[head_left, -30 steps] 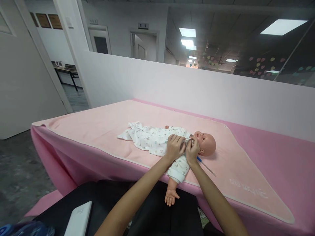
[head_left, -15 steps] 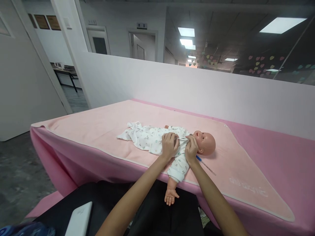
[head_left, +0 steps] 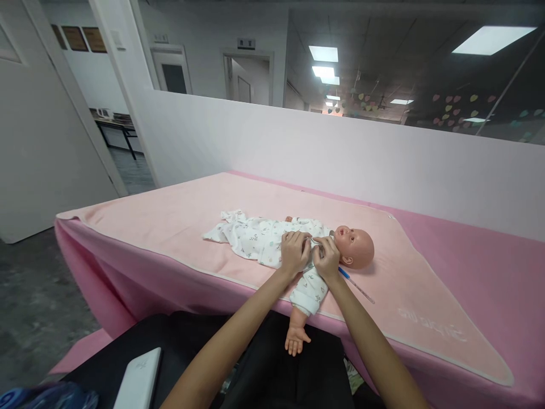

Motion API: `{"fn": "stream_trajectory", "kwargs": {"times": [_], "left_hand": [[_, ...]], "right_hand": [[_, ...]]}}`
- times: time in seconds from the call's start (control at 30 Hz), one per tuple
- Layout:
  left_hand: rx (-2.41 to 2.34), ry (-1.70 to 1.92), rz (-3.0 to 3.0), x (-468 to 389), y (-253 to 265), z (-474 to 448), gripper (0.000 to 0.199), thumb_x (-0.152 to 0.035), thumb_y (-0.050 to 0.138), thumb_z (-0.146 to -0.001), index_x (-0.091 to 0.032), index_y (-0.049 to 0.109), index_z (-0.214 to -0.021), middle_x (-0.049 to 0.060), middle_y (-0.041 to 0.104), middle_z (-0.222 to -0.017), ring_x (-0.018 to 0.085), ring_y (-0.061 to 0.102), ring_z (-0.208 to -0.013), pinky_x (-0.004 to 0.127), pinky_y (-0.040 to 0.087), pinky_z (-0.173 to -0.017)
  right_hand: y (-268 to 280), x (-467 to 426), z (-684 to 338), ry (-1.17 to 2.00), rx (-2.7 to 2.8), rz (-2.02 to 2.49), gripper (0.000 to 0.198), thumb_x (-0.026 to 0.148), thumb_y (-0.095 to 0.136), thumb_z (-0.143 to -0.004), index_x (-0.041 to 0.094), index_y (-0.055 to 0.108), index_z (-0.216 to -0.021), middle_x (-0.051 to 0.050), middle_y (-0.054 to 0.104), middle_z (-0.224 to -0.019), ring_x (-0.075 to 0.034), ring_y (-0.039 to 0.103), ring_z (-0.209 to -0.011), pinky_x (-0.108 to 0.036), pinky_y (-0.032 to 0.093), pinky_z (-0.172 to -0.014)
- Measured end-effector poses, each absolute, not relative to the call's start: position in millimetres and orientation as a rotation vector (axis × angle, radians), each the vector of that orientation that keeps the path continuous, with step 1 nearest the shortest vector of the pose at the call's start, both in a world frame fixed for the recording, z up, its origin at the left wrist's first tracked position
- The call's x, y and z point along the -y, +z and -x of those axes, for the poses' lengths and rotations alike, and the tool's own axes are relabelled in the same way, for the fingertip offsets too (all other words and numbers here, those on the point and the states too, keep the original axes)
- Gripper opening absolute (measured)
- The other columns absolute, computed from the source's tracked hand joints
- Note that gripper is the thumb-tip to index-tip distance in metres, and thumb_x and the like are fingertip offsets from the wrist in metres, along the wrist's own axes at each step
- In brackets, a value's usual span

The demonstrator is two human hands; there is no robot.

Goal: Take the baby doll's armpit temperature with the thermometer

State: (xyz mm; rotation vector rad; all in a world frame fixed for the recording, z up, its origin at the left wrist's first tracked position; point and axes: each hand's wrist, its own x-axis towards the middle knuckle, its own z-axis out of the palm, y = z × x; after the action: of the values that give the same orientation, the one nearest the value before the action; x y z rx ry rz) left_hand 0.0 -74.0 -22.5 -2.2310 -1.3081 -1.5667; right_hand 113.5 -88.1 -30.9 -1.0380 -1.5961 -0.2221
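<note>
A bald baby doll (head_left: 360,248) lies on its back, its head to the right and one arm hanging over the near edge. It wears a white printed romper (head_left: 259,243). Over its chest, my left hand (head_left: 294,251) pinches a thin white tie string of the romper. My right hand (head_left: 327,258) pinches the same tie area close beside it, near the doll's neck. Both hands are closed, fingertips almost meeting, and the exact part between them is mostly covered by the fingers. By my right wrist lies a thermometer-like thin stick with a blue end (head_left: 344,274).
A pale pink blanket (head_left: 179,210) lies over a pink cloth (head_left: 502,267) on the table. Behind it rises a low white wall (head_left: 340,153) with glass above. A white phone-like slab (head_left: 138,378) rests at lower left on a black surface.
My right hand has moved left, away from the doll's neck and closer to my left hand. The stretch of white string between them has shortened. My left hand has barely moved.
</note>
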Motion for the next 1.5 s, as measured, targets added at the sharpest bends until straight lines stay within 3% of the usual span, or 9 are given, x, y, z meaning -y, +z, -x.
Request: {"fn": "stream_trajectory", "kwargs": {"times": [0.17,1.0,1.5], "left_hand": [[1.314,-1.493,2.263,76.5,-21.3,-1.0,0.017,-0.013,0.045,-0.072,-0.02,0.055,-0.085,0.002,0.061,-0.083,0.019,0.05,-0.08,0.035,0.032,-0.081],[1.316,-1.54,2.249,77.3,-20.9,-0.8,0.006,-0.017,0.046,-0.077,-0.02,0.052,-0.078,0.001,0.06,-0.08,0.017,0.05,-0.078,0.035,0.031,-0.082],[1.344,-1.594,2.256,75.2,-21.0,-1.1,0.016,-0.02,0.036,-0.085,-0.021,0.052,-0.082,0.002,0.062,-0.081,0.018,0.053,-0.078,0.035,0.032,-0.079]], "right_hand": [[-30.9,88.7,-114.3,-0.171,1.603,1.03,0.021,0.016,0.043,-0.077,0.017,0.061,-0.088,-0.004,0.057,-0.078,-0.013,0.054,-0.064,-0.024,0.045,-0.059],[-33.5,82.8,-110.1,-0.269,1.538,1.137,0.02,0.017,0.043,-0.08,0.018,0.062,-0.079,-0.003,0.061,-0.076,-0.013,0.055,-0.068,-0.024,0.045,-0.065],[-32.6,83.4,-110.3,-0.331,1.636,1.178,0.017,0.025,0.047,-0.083,0.021,0.063,-0.085,-0.002,0.063,-0.081,-0.012,0.057,-0.069,-0.022,0.043,-0.061]]}}
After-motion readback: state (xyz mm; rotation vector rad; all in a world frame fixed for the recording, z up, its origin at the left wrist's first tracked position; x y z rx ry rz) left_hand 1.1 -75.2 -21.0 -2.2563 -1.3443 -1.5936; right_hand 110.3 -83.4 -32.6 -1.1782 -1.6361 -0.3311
